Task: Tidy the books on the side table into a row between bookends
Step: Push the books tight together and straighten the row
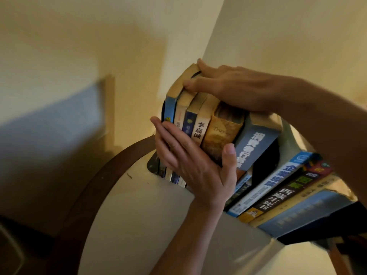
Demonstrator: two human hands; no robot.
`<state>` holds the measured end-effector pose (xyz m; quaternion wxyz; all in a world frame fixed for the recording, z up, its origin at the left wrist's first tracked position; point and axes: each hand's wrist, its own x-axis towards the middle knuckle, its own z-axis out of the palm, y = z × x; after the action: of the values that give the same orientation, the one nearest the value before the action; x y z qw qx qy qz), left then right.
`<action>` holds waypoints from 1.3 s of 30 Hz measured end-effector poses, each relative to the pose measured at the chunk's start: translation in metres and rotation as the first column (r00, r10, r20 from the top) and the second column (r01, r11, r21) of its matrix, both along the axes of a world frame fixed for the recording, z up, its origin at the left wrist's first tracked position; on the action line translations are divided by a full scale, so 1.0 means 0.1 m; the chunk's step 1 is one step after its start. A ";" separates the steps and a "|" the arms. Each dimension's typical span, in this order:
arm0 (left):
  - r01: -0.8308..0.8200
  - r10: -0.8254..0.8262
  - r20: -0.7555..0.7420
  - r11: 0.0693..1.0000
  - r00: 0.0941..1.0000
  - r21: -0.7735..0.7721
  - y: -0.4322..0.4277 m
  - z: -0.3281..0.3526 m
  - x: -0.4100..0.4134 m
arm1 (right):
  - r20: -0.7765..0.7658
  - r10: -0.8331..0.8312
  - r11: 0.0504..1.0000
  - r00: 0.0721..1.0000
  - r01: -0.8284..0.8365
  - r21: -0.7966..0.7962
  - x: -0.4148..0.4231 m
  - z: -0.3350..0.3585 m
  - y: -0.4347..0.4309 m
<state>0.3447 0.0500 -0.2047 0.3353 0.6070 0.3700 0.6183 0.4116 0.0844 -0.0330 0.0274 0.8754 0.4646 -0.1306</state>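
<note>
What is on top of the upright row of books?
The right hand lies flat across the top edges of the upright books, reaching the leftmost one. The edges under its palm are covered.

The left grip and right grip are bare, forearms too.
</note>
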 end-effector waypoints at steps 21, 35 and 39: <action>0.044 -0.044 -0.019 0.998 0.999 0.040 0.00 -0.03 -0.02 | 0.050 0.017 0.999 0.999 -0.016 -0.030 -0.03 0.00 -0.07; 0.336 -0.240 -0.276 0.859 0.931 0.387 0.75 0.65 -0.75 | 0.415 -0.151 0.968 0.897 0.050 0.244 -0.83 -0.21 -1.53; 0.505 -0.319 -0.411 0.696 0.854 0.511 0.85 1.27 -0.61 | 0.428 -0.332 0.888 0.841 0.127 0.441 -1.08 -0.64 -2.00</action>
<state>0.2840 0.1346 -0.0778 0.1978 0.8329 0.0517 0.5143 0.3037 -0.1153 -0.0967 -0.0490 0.9166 0.3480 0.1906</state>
